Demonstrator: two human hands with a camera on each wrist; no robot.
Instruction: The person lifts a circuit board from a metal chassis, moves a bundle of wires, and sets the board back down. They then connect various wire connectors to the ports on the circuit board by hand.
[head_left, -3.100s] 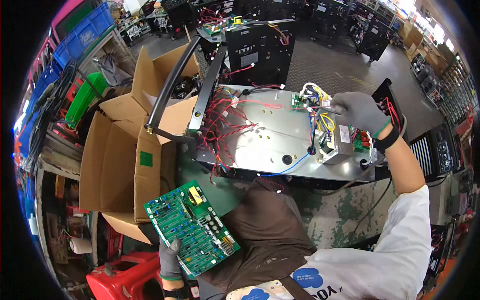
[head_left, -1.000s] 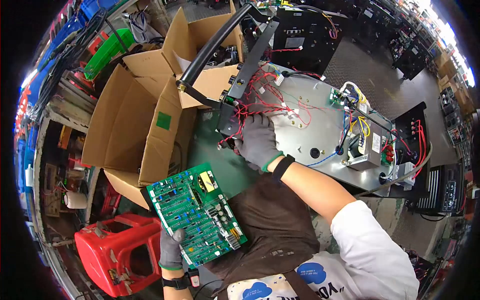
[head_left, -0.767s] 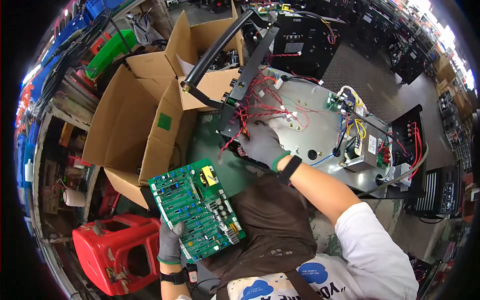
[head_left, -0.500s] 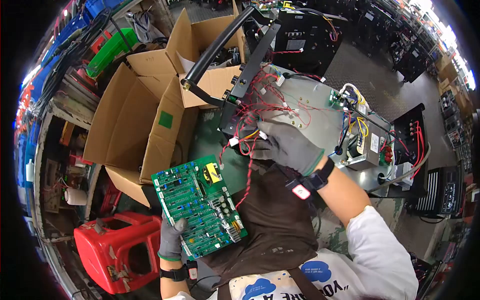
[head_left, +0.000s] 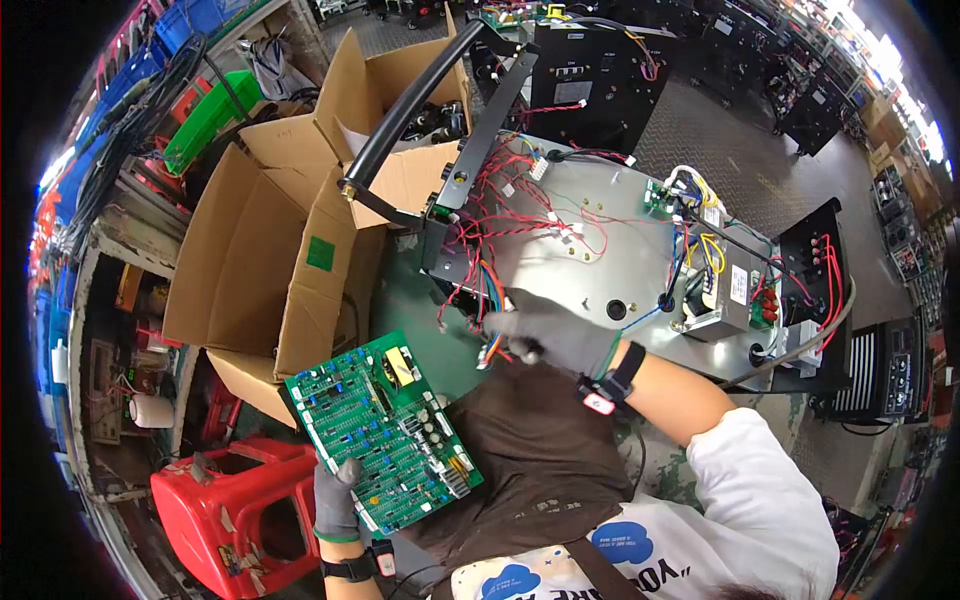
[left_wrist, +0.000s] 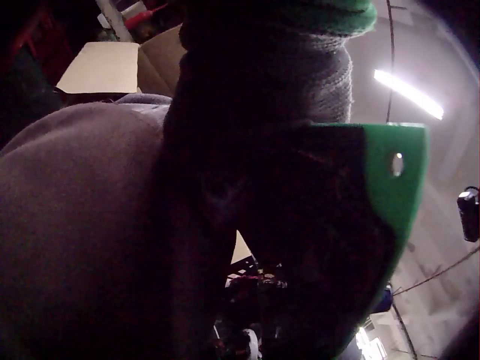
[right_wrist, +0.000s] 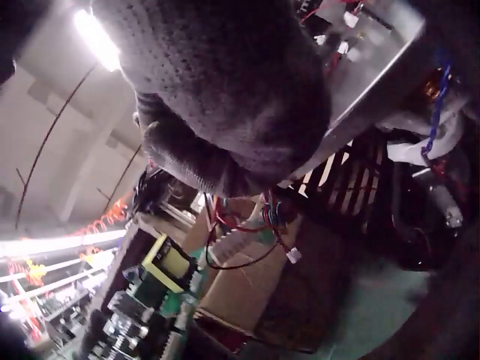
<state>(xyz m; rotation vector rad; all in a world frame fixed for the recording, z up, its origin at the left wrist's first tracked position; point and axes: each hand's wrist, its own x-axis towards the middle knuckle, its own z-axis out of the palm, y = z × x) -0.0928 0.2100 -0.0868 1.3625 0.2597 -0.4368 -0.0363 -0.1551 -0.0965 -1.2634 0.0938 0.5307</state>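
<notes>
My gloved left hand (head_left: 337, 500) grips a green circuit board (head_left: 385, 440) by its lower left edge, thumb on top of the components. The board is tilted above my lap; its green corner (left_wrist: 405, 180) shows in the left wrist view, the rest dark. Slightly blurred, my gloved right hand (head_left: 560, 338) is at the near left corner of a metal chassis (head_left: 560, 270). Its curled fingers hold a bundle of coloured wires (head_left: 493, 290). In the right wrist view, red and dark wires (right_wrist: 266, 217) with a white connector (right_wrist: 293, 255) hang below those fingers.
Tangled red wires (head_left: 500, 205) lie over the chassis's left part, beside a black handle (head_left: 415, 105). A boxed transformer (head_left: 722, 305) is at its right. Open cardboard boxes (head_left: 240, 260) stand on the left, above a red stool (head_left: 230, 510).
My right hand has moved left from the transformer side to the chassis's near left corner, taken hold of wires and drawn them toward me. My left hand keeps holding the circuit board.
</notes>
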